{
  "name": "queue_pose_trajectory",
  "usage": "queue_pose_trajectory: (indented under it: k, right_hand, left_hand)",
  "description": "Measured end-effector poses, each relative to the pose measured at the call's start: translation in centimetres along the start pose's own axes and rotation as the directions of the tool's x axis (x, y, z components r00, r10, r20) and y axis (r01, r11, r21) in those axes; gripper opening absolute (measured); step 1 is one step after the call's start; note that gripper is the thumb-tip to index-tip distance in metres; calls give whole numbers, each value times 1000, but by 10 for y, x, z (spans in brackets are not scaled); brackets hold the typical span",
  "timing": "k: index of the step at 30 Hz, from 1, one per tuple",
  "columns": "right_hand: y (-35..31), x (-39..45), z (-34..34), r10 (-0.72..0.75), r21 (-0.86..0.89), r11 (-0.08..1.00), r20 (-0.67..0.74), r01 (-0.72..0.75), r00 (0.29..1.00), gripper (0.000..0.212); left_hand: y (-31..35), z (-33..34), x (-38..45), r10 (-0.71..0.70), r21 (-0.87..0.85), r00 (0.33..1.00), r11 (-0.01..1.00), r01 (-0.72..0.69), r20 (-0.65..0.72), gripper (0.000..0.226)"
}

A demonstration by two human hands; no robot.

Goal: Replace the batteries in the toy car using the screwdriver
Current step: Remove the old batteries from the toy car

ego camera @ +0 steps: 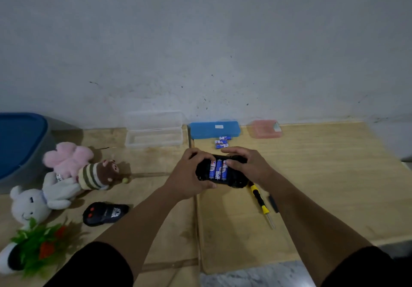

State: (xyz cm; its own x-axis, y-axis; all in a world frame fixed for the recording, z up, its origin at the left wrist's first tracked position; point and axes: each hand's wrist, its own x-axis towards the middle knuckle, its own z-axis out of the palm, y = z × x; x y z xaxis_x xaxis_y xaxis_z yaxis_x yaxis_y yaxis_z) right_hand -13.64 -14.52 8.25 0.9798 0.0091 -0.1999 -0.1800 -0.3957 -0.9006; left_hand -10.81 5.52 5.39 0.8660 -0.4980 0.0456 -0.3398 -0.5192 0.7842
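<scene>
A black toy car lies upside down between my hands, its battery bay uncovered. Three blue batteries sit side by side in the bay. My left hand grips the car's left end, thumb under the near edge. My right hand holds the right end, with its thumb pressing on the rightmost battery. Three more blue batteries lie loose just beyond the car. A yellow and black screwdriver lies on the table under my right wrist, beside a small black cover piece.
Along the wall stand a clear open box, a blue case and a pink box. Plush toys, a black remote, a plastic plant and a blue-lidded bin occupy the left side.
</scene>
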Motion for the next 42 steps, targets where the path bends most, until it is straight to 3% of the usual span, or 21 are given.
queue_pose_trajectory:
  k: [3, 7, 15, 29, 33, 36, 39, 42]
  right_hand:
    - [-2, 5, 4, -29, -57, 998, -37, 26, 999, 29]
    - [6, 17, 16, -141, -393, 914, -80, 99, 987, 25]
    - [15, 36, 25, -64, -487, 873, -96, 9, 993, 32]
    - [4, 55, 20, 92, -453, 884, -70, -114, 993, 45]
    - [-5, 56, 24, 146, -462, 872, -73, -163, 987, 25]
    - [-3, 47, 19, 62, -419, 903, -90, -95, 994, 2]
    - [-7, 36, 19, -118, -346, 936, -139, 63, 983, 15]
    - [-11, 34, 24, -195, -303, 943, -166, 138, 967, 17]
  left_hand:
    - [-2, -7, 7, 3, -12, 1000, 1000, -3, -27, 77]
    - [-7, -10, 17, -42, -37, 996, 999, 39, -85, 87]
    - [-14, -4, 30, -77, -1, 995, 997, 77, -66, 83]
    - [-6, 10, 42, -105, 15, 993, 994, 105, -48, 83]
    - [-3, 17, 41, -122, 5, 990, 992, 123, -68, 83]
    - [-4, 19, 40, -121, 2, 990, 993, 122, -78, 82]
    - [-6, 18, 40, -127, -2, 987, 992, 128, -96, 80]
    - [-8, 18, 38, -141, -10, 983, 990, 141, -114, 80]
